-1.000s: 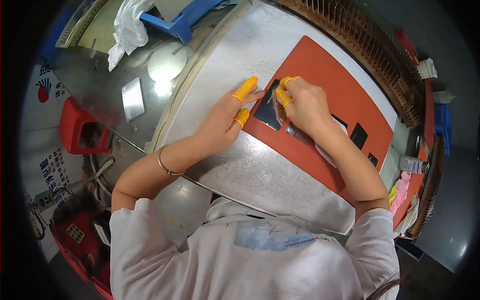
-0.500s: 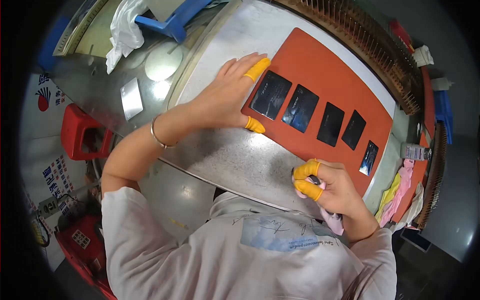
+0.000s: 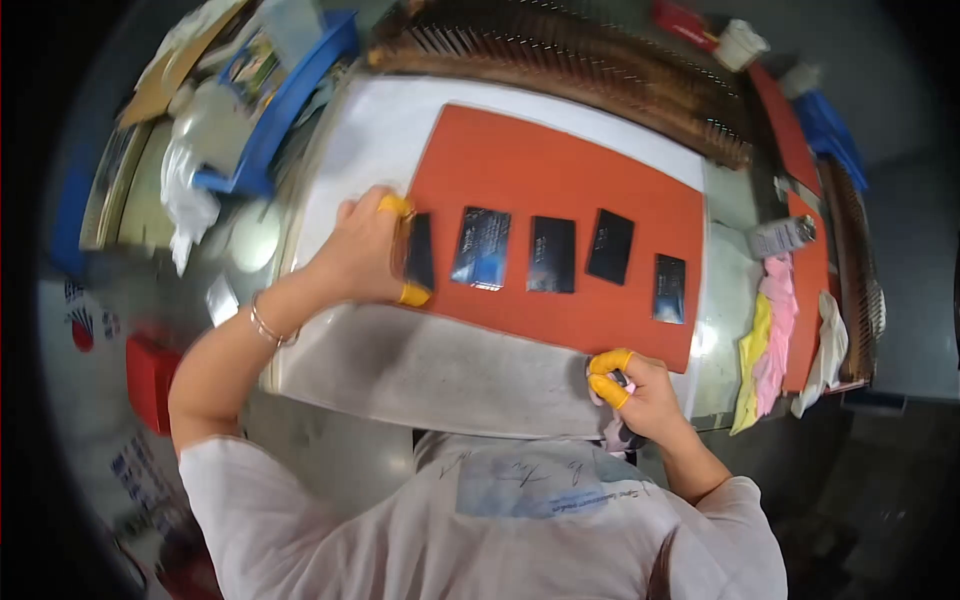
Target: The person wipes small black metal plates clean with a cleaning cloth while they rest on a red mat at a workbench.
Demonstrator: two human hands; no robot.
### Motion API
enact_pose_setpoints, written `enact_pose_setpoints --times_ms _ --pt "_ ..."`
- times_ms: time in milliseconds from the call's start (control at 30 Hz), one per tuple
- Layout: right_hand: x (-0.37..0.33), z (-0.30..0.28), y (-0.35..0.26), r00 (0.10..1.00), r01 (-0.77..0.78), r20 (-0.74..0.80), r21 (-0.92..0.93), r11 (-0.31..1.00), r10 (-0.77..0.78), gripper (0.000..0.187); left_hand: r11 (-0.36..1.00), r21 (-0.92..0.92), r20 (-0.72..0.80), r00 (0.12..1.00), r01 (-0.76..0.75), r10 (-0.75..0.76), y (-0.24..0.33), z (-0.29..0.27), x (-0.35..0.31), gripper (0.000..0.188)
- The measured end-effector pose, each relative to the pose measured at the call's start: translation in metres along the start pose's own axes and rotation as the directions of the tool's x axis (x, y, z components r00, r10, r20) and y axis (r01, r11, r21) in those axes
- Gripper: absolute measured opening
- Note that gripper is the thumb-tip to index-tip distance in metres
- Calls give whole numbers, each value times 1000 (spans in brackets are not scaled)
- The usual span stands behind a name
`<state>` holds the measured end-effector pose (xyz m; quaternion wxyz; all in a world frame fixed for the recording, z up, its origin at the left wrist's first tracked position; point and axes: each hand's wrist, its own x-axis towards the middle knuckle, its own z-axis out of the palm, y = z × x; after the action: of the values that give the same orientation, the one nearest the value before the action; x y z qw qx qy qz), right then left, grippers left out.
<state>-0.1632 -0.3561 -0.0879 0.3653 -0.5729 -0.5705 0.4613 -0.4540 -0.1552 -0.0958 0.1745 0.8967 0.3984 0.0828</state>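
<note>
Over the left edge of the orange-red mat [image 3: 530, 170], my left hand [image 3: 365, 250] grips the leftmost glossy black flat panel [image 3: 421, 250] between yellow-capped thumb and finger, at its near and far edges. The panel looks tilted. To its right lie more such panels: one with a bluish shine [image 3: 482, 248], one in the middle [image 3: 551, 255], a slanted one [image 3: 610, 246] and a smaller one [image 3: 669, 288]. Near the mat's front edge, my right hand [image 3: 645, 398] pinches a pink cloth [image 3: 612, 430] with dark parts, also in yellow finger caps.
A wooden rack of thin metal pins [image 3: 570, 75] runs along the back. Right of the mat are a bottle [image 3: 783, 237], a pink cloth [image 3: 774, 340] and a yellow cloth [image 3: 753, 360]. At the left stand a blue tray [image 3: 285, 110] and a red stool [image 3: 150, 380].
My left hand has closed from spread fingers onto the leftmost panel. My right hand keeps its pinch on the cloth. The whole view has turned and shifted.
</note>
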Motion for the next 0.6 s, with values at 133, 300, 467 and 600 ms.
enact_pose_setpoints --times_ms 133,300,467,600 --pt "-9 -31 6 982 74 -169 -55 996 -83 6 999 44 -53 998 -13 15 19 -12 -13 86" --pt "-35 -98 47 833 31 -553 29 999 -10 8 974 151 -178 965 -167 193 59 -54 53 94" --pt "-39 -160 113 560 89 -828 28 996 -27 9 918 268 -151 928 -293 341 134 -60 199 88" --pt "-42 -162 128 619 102 -785 29 994 -40 9 864 366 -98 909 -345 404 161 -17 295 95"
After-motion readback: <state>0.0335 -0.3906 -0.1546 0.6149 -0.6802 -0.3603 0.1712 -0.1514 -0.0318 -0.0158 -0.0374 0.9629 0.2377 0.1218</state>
